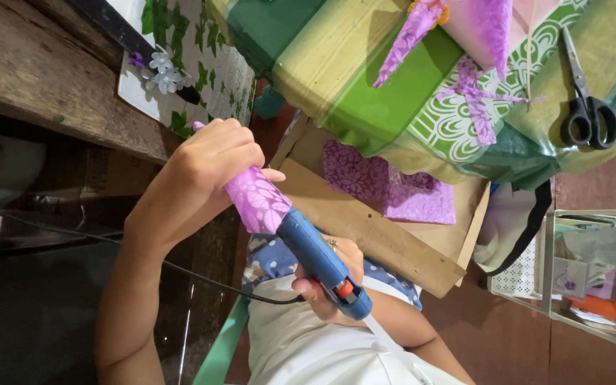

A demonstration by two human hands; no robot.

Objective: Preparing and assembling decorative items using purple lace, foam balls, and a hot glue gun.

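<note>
The table covered with a green and yellow patterned cloth fills the upper part of my view, and off its lower edge hangs a flat sheet of brown cardboard with a purple flowered paper sheet lying on it. On the cloth, near the table's right edge, lie black-handled scissors, and toward the middle lie more purple paper cones, well apart from my hands.

I hold the work in the air below the table edge, over my lap. One hand, which I take to be my left, is wrapped around a purple flower-printed paper cone, fingers closed on its narrow end. The paper is light, thin and easy to crush, so I judge a loose grip around the body suits it, not a pinch at the open mouth.

My other hand is clamped on the handle of a blue hot glue gun with an orange trigger; its nozzle goes into the cone's wide end. The gun is stiff, heavier than the cone, and probably hot at the tip, so the handle is the place to hold. Its black cord trails left.
</note>
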